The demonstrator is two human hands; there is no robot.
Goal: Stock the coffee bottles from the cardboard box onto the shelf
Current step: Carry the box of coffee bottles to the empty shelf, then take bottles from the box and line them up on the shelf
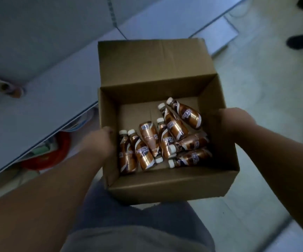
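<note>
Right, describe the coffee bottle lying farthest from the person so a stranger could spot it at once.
Start at the open cardboard box held between the left hand and right hand. Copper-brown coffee bottles lie jumbled on its floor, mostly toward the near wall. The one you want is the far-right bottle: it lies highest in the view, white cap pointing to the far wall, with no bottle beyond it.

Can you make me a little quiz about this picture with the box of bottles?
1. True or false: the coffee bottles stand upright in the cardboard box.
2. What colour are the bottle caps? A) white B) green C) black
3. Fill in: the left hand and the right hand both grip the sides of the ____.

Key: 1 false, they lie on their sides. 2 A. 3 box.
</note>
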